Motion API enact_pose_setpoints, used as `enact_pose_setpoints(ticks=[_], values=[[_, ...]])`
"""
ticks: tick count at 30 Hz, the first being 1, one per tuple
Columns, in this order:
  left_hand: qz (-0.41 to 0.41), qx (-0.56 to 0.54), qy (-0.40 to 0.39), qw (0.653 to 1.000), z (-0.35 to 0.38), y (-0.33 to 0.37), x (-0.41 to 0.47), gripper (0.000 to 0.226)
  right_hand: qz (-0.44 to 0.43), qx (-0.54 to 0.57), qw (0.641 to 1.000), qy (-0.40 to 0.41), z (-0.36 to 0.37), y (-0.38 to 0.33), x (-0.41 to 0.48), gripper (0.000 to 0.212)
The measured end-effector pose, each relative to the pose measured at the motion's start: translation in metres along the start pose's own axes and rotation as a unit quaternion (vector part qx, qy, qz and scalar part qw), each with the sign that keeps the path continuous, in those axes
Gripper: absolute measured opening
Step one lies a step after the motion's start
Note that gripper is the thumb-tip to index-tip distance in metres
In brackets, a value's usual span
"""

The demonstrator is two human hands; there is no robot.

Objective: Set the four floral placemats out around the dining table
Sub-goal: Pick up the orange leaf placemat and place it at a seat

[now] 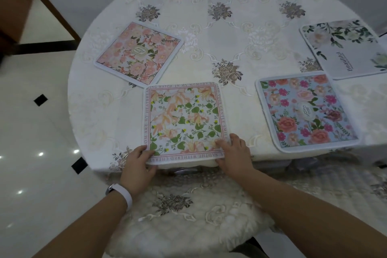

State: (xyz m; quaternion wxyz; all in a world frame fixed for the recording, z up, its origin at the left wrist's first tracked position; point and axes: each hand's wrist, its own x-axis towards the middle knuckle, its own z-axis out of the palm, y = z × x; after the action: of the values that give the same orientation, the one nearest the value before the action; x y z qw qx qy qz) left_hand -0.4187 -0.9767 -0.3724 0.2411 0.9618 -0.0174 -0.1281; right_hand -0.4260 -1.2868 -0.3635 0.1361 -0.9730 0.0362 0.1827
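Lying at lower centre on the clothed counter [230,37], the text-bordered floral placemat [184,119] is pinched at its near corners by the left hand [137,160] and right hand [234,153], each grip closed on its edge. Its longer side runs up the frame, equally near both hands. The pink placemat [138,52], blue placemat [305,111] and white placemat [347,48] are laid flat beyond.

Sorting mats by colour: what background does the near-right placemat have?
The near-right placemat has a light blue background under pink and coral flowers; head view.
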Motion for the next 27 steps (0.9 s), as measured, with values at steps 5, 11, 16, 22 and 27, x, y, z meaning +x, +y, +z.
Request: enact_pose_setpoints(ticks=[5,11,16,22,27], values=[[-0.057,-0.001,0.005,0.998,-0.001,0.027,-0.014,0.053,-0.060,-0.047,0.997,-0.030,-0.011,0.010,0.000,0.056],[-0.108,-0.111,0.028,0.988,-0.018,0.051,-0.040,0.055,-0.038,-0.001,0.999,-0.021,-0.039,-0.008,0.001,0.062],[-0.188,-0.207,0.126,0.952,-0.063,0.015,-0.060,0.046,-0.093,0.050,0.994,-0.014,-0.056,-0.076,-0.006,0.060],[-0.117,-0.047,0.171,0.977,-0.137,-0.066,-0.098,0.050,-0.268,0.027,0.962,0.041,-0.065,-0.198,-0.030,0.053],[-0.066,0.069,0.209,0.973,-0.210,-0.166,-0.140,0.066,-0.311,-0.034,0.944,0.102,-0.054,-0.324,-0.042,0.053]])
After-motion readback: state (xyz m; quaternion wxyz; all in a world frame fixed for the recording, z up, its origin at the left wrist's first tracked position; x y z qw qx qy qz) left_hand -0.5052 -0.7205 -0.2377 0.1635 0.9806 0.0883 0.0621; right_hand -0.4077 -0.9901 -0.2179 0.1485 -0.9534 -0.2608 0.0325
